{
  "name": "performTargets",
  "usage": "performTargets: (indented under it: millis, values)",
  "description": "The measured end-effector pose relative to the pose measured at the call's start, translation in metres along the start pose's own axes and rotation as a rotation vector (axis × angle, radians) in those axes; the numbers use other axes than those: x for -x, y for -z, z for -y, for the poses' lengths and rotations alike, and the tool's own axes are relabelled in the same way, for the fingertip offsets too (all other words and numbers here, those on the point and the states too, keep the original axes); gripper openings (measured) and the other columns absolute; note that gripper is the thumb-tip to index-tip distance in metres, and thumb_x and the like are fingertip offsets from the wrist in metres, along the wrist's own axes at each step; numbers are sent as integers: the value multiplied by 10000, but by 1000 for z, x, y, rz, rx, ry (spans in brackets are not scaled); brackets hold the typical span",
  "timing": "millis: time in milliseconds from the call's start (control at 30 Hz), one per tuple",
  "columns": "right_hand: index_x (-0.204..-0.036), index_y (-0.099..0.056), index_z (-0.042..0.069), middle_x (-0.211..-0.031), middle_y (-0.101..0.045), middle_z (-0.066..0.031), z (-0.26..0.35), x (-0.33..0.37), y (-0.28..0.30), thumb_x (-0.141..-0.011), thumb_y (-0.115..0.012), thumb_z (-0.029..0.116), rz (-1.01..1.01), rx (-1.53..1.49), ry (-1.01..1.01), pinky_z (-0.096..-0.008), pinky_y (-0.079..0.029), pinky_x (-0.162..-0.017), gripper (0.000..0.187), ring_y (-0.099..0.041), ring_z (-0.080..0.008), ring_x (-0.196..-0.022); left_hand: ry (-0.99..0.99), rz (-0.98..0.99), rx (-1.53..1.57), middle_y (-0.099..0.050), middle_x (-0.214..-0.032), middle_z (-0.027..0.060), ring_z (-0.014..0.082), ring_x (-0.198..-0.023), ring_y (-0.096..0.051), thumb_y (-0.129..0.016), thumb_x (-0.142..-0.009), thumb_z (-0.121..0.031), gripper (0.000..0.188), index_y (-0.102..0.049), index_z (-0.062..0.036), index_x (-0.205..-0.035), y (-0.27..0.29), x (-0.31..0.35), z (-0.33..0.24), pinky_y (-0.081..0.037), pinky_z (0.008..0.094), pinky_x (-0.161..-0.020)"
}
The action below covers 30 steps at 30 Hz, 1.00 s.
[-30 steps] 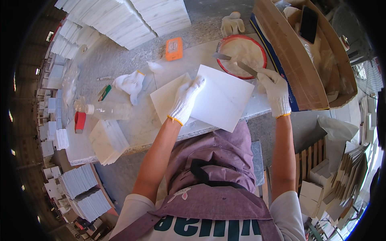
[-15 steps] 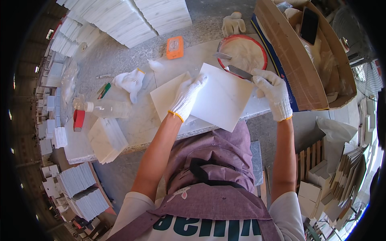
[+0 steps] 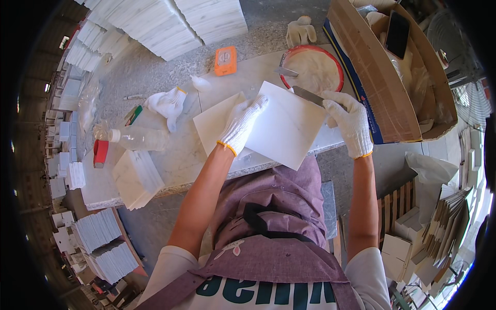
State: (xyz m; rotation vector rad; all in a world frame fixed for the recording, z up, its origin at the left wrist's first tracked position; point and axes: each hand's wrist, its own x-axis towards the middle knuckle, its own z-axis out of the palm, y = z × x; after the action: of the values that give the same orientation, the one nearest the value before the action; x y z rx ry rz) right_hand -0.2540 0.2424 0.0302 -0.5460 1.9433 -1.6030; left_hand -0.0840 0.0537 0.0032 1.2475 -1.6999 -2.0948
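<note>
My left hand (image 3: 242,123), in a white knit glove, grips the left edge of a square white marble-look tile (image 3: 289,126). That tile lies partly over another white tile (image 3: 207,121) and reaches past the table's front edge. My right hand (image 3: 350,121), also gloved, is closed around a putty knife (image 3: 308,96) at the tile's upper right edge; the knife's handle is mostly hidden. Just beyond the blade stands a round red-rimmed container (image 3: 315,70) of pale powder or paste, with another metal blade (image 3: 287,72) across its left rim.
An open cardboard box (image 3: 380,88) holding a phone (image 3: 397,33) stands at the right. An orange box (image 3: 225,61) and a loose glove (image 3: 300,32) lie farther back. On the left are a plastic bottle (image 3: 139,139), a white cloth (image 3: 168,106) and stacked tiles (image 3: 135,178).
My right hand has shifted slightly, and the putty knife's blade now sits a little closer along the tile's edge. My left hand and the tile have barely moved.
</note>
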Motion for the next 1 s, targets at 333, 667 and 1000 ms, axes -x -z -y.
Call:
performTargets:
  millis: [333, 667, 1000]
  values:
    - [-1114, -705, -16, -729, -643, -28, -1, 2, -1, -910, -680, 109, -9, -2, 12, -228, -447, -538, 240, -557, -77, -578, 5, 16, 12, -627, -894, -53, 47, -786, -575, -618, -992, -371, 324, -687, -73, -1097, 1, -1, 1, -477, 223, -685]
    - [-1099, -713, -5, -863, -696, -56, -3, -1, 1, -909, -671, 114, -166, 158, 141, -238, -478, -568, 229, -596, -97, -617, 10, 32, -5, -644, -937, -29, 52, -836, -566, -647, -964, -401, 428, -684, -30, -1175, 3, -2, 1, -470, 228, -727]
    - [-1119, -702, -1, -823, -656, -21, -5, -13, 17, -906, -681, 131, 137, 20, 5, -231, -456, -558, 252, -550, -77, -592, 11, 74, -41, -626, -907, -36, 52, -807, -568, -622, -981, -404, 404, -680, -36, -1137, 5, -3, -1, -475, 228, -700]
